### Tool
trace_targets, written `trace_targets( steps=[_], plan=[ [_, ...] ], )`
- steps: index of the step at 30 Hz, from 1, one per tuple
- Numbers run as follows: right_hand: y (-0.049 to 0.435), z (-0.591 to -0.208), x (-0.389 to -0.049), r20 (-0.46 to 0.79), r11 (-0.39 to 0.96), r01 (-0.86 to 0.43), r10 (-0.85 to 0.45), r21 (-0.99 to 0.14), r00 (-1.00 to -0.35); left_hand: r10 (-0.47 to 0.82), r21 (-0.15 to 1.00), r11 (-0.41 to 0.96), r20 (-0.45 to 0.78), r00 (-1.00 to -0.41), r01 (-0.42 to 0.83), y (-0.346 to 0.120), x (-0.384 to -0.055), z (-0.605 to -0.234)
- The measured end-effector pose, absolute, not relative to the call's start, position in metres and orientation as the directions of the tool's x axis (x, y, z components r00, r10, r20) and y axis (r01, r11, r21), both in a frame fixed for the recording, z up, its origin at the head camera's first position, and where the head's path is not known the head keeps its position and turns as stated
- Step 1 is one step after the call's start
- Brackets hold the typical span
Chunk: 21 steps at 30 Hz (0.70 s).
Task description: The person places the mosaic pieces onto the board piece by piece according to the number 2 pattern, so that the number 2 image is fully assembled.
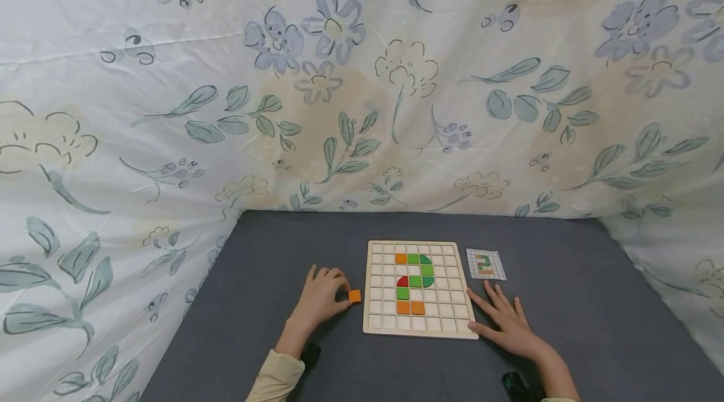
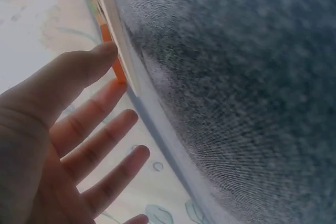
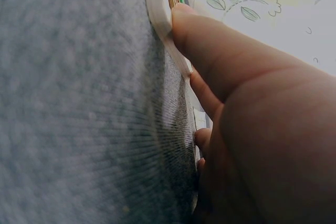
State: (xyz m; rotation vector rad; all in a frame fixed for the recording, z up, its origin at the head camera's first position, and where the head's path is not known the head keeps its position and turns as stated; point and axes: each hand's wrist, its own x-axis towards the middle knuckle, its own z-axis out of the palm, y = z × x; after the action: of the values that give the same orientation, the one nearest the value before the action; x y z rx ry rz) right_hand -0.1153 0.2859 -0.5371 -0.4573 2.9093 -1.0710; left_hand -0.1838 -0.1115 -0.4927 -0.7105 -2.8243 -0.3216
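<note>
My left hand (image 1: 321,295) pinches an orange square tile (image 1: 354,296) between thumb and index finger, just left of the board. The left wrist view shows the tile (image 2: 119,70) at the thumb tip, with the other fingers spread. A wooden grid board (image 1: 421,334) lies flat on the dark cloth. Orange, green and red pieces fill some of its squares; several green ones (image 1: 427,271) and the red one have a rounded corner. My right hand (image 1: 506,325) rests beside the board's right edge, fingers spread, thumb and index fingertips on the rim (image 3: 161,19).
A small printed card (image 1: 485,264) with a coloured grid pattern lies right of the board, just beyond the right fingertips. Dark grey cloth (image 1: 305,232) covers the table. Flowered fabric (image 1: 362,113) hangs behind and at both sides.
</note>
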Motion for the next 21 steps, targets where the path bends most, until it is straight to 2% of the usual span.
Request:
trace_targets(
  steps=[21],
  plan=[
    [0.287,-0.537,-0.116,0.107,0.722,-0.28,-0.276,-0.633,-0.955,0.504,0.166,0.819,0.247,-0.828,0.549,-0.079,-0.189,-0.485]
  ],
)
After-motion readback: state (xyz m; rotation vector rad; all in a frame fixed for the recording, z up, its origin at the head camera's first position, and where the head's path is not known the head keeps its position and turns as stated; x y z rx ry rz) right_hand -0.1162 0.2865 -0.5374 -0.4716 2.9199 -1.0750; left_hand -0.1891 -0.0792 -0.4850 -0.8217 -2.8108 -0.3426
